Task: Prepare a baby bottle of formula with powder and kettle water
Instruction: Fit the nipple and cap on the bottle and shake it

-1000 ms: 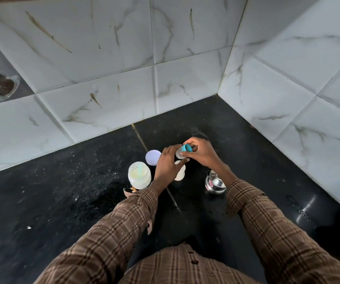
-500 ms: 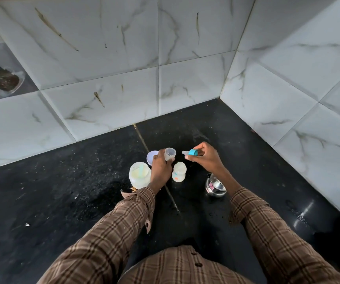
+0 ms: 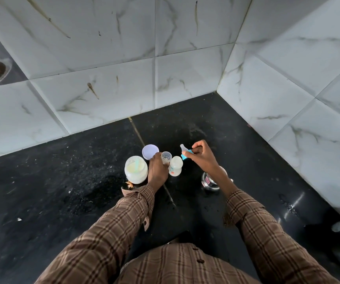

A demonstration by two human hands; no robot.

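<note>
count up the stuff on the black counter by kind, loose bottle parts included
open powder jar: 1
loose round lid: 1
baby bottle: 1
clear cap, held in the left hand: 1
teat with blue ring, held in the right hand: 1
steel kettle: 1
total: 6

Your sleeves [image 3: 111, 232] are brown plaid crossed with darker and paler lines, over a glossy black worktop [image 3: 42, 191] flecked with pale specks. The walls [image 3: 103, 48] are white marble-look tiles with grey and brownish veins. You have a clear teat on a bright blue ring [image 3: 186, 155], a whitish bottle [image 3: 175, 166], a pale yellow powder jar [image 3: 135, 170], a lilac-white lid [image 3: 150, 152] and a shiny steel kettle [image 3: 209, 181].
</note>
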